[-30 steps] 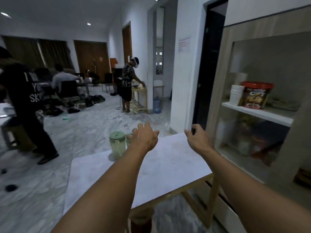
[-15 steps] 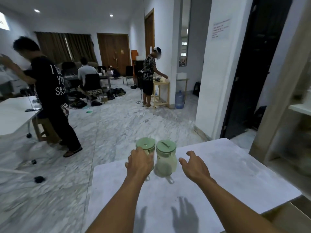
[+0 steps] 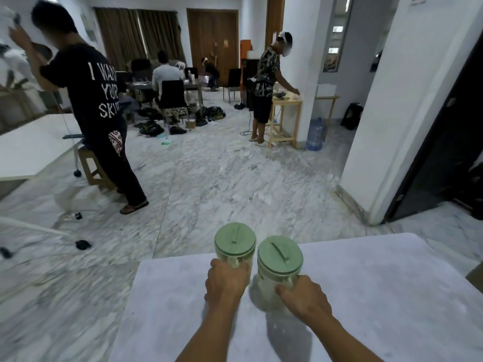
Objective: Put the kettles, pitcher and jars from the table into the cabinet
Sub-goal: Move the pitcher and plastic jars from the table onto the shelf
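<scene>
Two clear pitchers with green lids stand side by side near the far edge of the white table (image 3: 379, 296). My left hand (image 3: 226, 279) is wrapped around the handle of the left pitcher (image 3: 234, 242). The handle of the right pitcher (image 3: 279, 259) is gripped by my right hand (image 3: 304, 296). Both pitchers rest upright on the tabletop, almost touching each other. The cabinet is out of view.
Beyond the table lies a marble floor. A person in a black shirt (image 3: 99, 105) stands at the left by another white table (image 3: 31, 150). A white pillar (image 3: 407, 113) and a dark doorway (image 3: 449, 142) are on the right. More people work further back.
My view turned left, away from the cabinet, and dropped toward the table. Both hands reached the pitchers and closed on their handles.
</scene>
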Motion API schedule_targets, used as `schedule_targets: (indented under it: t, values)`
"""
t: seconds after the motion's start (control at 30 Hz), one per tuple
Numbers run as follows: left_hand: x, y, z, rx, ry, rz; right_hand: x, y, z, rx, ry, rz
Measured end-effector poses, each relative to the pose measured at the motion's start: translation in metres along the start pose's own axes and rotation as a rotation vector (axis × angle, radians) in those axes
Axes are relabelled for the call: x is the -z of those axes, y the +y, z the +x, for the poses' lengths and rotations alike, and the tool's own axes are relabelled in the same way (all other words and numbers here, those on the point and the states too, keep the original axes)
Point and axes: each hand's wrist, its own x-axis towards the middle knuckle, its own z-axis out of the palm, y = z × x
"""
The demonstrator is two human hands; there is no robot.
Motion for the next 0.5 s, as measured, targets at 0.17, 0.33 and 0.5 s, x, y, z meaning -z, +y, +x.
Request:
schedule_targets:
  t: [0.17, 0.33, 0.5]
  values:
    - [0.008, 0.01, 0.003, -0.055, -0.008, -0.049, -0.006, -0.005, 0.009, 0.018, -0.027, 0.108]
    - [0.043, 0.011, -0.01, -0.08, -0.114, -0.209, 0.001, -0.016, -0.019, -0.001, 0.069, 0.29]
    - [0.078, 0.014, -0.036, -0.222, -0.253, -0.383, 0.026, -0.03, -0.096, 0.011, 0.253, 0.525]
